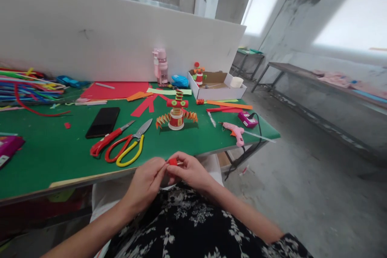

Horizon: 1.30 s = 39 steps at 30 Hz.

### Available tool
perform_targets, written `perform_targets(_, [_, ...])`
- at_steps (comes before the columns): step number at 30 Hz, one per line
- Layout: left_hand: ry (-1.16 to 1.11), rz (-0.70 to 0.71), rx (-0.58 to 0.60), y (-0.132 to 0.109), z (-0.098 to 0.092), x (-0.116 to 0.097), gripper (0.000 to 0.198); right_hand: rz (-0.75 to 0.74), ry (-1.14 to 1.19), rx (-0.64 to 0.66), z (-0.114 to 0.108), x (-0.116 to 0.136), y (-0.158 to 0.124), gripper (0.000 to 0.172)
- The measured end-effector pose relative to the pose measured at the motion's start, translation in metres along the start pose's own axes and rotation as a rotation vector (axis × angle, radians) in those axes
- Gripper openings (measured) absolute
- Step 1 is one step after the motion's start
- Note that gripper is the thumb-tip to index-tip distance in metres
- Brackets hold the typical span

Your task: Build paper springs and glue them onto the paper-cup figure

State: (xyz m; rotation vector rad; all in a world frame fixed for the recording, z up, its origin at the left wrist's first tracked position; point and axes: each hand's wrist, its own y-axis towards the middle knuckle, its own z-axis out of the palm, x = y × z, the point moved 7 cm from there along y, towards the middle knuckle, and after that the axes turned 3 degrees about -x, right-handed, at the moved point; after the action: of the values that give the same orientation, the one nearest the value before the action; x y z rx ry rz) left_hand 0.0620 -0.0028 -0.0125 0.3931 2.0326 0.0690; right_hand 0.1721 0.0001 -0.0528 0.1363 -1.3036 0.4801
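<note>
My right hand is closed around a small red paper roll, which seems to have a thin pale stick poking from its side. My left hand meets it from the left, fingers pinched at the roll's edge. Both are just off the table's front edge, above my lap. Beyond them stands a paper figure with a red cup-like body, green-eyed red head and folded orange arms. To its left lie scissors with one red and one yellow handle, and a red-handled knife.
A pink glue gun lies at the right by a purple box and a cable. Further left are a black phone and pipe cleaners. Behind stand a pink bottle and a white box. Paper strips lie about.
</note>
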Motion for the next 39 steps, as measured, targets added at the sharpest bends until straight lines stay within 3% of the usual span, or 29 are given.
perform_targets(5, [-0.393, -0.398, 0.015, -0.004, 0.013, 0.027, 0.048, -0.295, -0.291, -0.126, -0.004, 0.023, -0.005, 0.034])
perform_targets(9, [-0.780, -0.663, 0.110, -0.018, 0.031, 0.030, 0.050, -0.569, -0.663, -0.054, 0.004, 0.035, -0.016, 0.016])
perform_targets(11, [-0.772, -0.658, 0.102, -0.020, 0.029, 0.028, 0.049, -0.572, -0.626, -0.019, 0.003, 0.034, -0.016, 0.021])
perform_targets(14, [-0.466, -0.459, -0.034, -0.013, 0.008, 0.024, 0.050, -0.316, -0.323, -0.004, -0.003, 0.022, -0.006, 0.044])
perform_targets(16, [-0.249, -0.311, -0.094, -0.009, -0.002, 0.017, 0.049, -0.108, -0.162, 0.028, 0.000, 0.010, 0.000, 0.042])
perform_targets(18, [-0.156, -0.243, -0.103, -0.007, -0.004, 0.014, 0.048, -0.030, -0.125, 0.028, 0.002, 0.006, 0.001, 0.035])
perform_targets(20, [-0.212, -0.278, -0.088, -0.007, 0.000, 0.018, 0.048, -0.093, -0.167, -0.011, 0.002, 0.012, 0.000, 0.035])
perform_targets(26, [-0.768, -0.619, 0.077, -0.017, 0.030, 0.030, 0.047, -0.454, -0.427, -0.117, -0.003, 0.035, -0.009, 0.020])
perform_targets(28, [-0.699, -0.581, 0.039, -0.015, 0.025, 0.028, 0.049, -0.368, -0.375, -0.074, -0.004, 0.029, -0.006, 0.031])
perform_targets(30, [-0.488, -0.457, -0.047, -0.011, 0.012, 0.023, 0.051, -0.164, -0.243, -0.020, -0.004, 0.016, -0.001, 0.038])
perform_targets(32, [-0.304, -0.350, -0.100, -0.007, 0.002, 0.017, 0.051, -0.042, -0.204, 0.000, -0.003, 0.009, -0.001, 0.033])
perform_targets(33, [-0.267, -0.332, -0.105, -0.007, 0.001, 0.015, 0.051, -0.054, -0.229, -0.012, -0.003, 0.011, -0.001, 0.030])
perform_targets(35, [-0.334, -0.376, -0.093, -0.007, 0.003, 0.017, 0.051, -0.186, -0.324, -0.048, -0.002, 0.022, -0.004, 0.024])
perform_targets(39, [-0.690, -0.591, 0.038, -0.015, 0.023, 0.025, 0.052, -0.465, -0.495, -0.105, -0.001, 0.041, -0.012, 0.017])
